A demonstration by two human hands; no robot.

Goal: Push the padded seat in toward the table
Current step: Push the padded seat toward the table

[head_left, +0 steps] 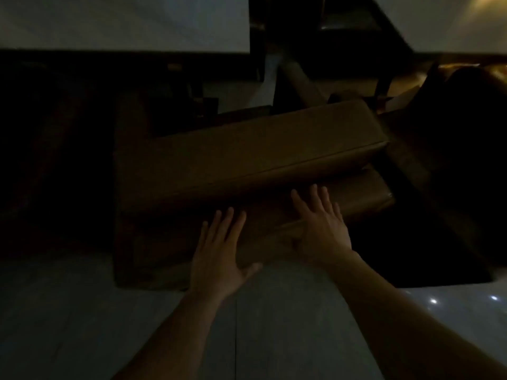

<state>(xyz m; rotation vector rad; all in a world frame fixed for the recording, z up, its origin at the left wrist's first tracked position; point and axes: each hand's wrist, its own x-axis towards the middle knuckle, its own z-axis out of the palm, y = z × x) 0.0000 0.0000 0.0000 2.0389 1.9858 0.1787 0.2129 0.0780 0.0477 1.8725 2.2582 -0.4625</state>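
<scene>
The scene is very dim. A brown padded seat (247, 157) with a thick backrest fills the middle of the head view, set at a slant. Behind it a pale table top (123, 23) spans the upper left. My left hand (219, 253) lies flat with fingers spread against the seat's near side. My right hand (321, 223) rests flat a little farther up and to the right, fingers spread on the padding. Neither hand grips anything.
A second pale table top (452, 23) shows at the upper right, with dark table legs (299, 78) between the two. Another dark seat (472, 119) stands at the right. A pale tiled floor (68, 325) lies below the seat.
</scene>
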